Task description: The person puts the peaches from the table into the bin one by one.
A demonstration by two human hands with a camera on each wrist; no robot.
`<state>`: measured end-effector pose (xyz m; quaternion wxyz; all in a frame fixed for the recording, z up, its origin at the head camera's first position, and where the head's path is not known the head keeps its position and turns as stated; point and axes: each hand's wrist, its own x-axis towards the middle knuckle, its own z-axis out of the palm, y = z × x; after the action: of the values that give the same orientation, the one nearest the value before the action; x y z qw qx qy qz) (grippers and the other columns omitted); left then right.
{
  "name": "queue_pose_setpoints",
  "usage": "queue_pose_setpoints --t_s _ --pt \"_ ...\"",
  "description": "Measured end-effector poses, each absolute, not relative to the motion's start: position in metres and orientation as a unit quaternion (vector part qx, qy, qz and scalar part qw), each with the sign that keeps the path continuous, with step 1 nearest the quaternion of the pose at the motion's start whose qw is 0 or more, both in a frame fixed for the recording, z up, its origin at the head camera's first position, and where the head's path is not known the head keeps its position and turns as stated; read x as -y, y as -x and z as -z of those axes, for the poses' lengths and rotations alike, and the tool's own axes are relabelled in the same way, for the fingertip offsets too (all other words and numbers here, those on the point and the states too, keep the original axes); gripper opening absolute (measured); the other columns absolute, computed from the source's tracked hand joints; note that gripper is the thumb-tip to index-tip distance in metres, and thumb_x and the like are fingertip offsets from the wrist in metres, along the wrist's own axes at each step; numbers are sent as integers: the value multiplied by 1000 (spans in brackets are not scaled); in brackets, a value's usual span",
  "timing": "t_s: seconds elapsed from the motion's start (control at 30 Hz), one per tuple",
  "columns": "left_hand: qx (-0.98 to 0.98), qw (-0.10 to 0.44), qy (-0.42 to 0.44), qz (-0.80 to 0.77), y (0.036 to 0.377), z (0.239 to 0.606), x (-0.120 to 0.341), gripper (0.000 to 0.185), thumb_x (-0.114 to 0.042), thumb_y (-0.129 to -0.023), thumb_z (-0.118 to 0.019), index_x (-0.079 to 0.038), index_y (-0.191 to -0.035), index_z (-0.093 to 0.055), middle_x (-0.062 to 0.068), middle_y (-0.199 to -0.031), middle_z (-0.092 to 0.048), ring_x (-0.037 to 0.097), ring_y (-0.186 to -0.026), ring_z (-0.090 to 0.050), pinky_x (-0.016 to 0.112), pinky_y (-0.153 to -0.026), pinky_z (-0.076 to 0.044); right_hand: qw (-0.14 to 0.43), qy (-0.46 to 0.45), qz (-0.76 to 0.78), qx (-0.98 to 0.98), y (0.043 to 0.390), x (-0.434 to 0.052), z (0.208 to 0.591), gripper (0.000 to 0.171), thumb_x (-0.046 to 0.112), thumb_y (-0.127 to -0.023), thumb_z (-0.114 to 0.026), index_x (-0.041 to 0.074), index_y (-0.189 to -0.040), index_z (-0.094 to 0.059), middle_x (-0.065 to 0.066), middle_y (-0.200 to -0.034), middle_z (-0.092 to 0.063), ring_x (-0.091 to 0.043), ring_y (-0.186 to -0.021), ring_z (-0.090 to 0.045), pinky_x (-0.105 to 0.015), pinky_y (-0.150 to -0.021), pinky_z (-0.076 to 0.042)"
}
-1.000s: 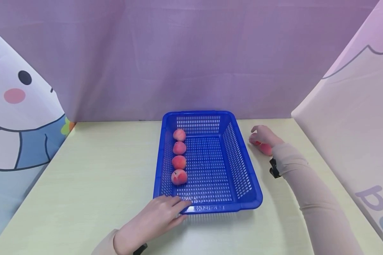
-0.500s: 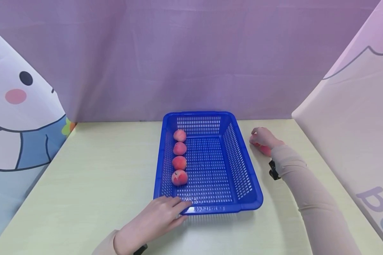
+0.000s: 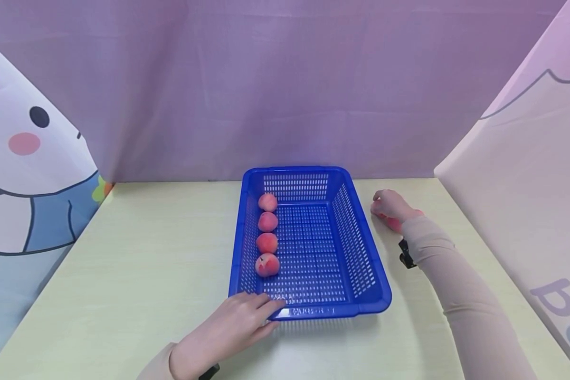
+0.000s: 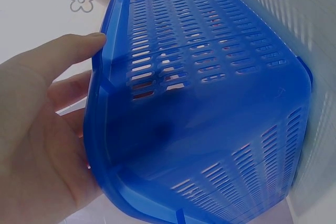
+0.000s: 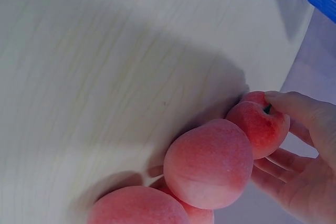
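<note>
A blue plastic basket (image 3: 382, 295) stands on the table, with a row of several peaches (image 3: 267, 243) along its left inner side. My left hand (image 3: 237, 322) grips the basket's near rim toward the left corner; in the left wrist view the thumb (image 4: 79, 48) lies over the rim and the fingers are partly hidden behind it. Right of the basket, my right hand (image 3: 393, 204) is at a group of peaches on the table. In the right wrist view its thumb and fingers hold a red peach (image 5: 257, 129) by the stem end. Other peaches (image 5: 210, 163) sit right beside it.
The pale wooden table (image 3: 147, 264) extends on both sides of the basket. A purple cloth backdrop (image 3: 285, 89) rises behind it. Printed panels stand at the left (image 3: 28, 184) and the right (image 3: 527, 211).
My right hand has shifted slightly over the peaches, covering more of the nearer one and showing a bit of another behind the wrist. The left hand and the basket stay put.
</note>
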<state>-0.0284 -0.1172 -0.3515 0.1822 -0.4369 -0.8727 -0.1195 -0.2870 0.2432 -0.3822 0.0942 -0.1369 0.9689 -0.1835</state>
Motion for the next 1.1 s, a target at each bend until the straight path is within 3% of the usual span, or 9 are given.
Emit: queue_pose_setpoints --t_s 0.23,0.47,0.67,1.1 --pt "875 181 434 116 28 351 117 27 -28 -75 -68 -13 -97 -64 -4 -80 -62 7 -67 -59 21 -60 -48 89 147 177 -969 285 -241 376 34 5 -76 -56 -15 -103 -53 -17 -76 -58 -30 -73 -53 -45 -83 -40" --pt "874 189 433 117 28 351 116 28 -26 -71 -71 -13 -95 -64 -4 -78 -62 7 -65 -58 21 -59 -47 91 147 168 -971 286 -241 370 32 2 -77 -53 -14 -104 -53 -23 -83 -59 -30 -73 -55 -45 -79 -41" --pt "872 192 435 118 28 351 117 28 -26 -71 -71 -12 -95 -64 -3 -78 -63 7 -65 -59 21 -58 -47 92 149 171 -970 288 -242 364 32 1 -76 -51 -15 -104 -52 -13 -67 -58 -28 -70 -54 -44 -78 -42" --pt "873 183 436 116 29 351 117 25 -30 -79 -64 -12 -97 -64 -3 -79 -63 7 -66 -59 21 -59 -47 73 157 177 -969 289 -239 347 36 2 -70 -47 -15 -101 -53 -6 -54 -54 -24 -63 -51 -39 -70 -41"
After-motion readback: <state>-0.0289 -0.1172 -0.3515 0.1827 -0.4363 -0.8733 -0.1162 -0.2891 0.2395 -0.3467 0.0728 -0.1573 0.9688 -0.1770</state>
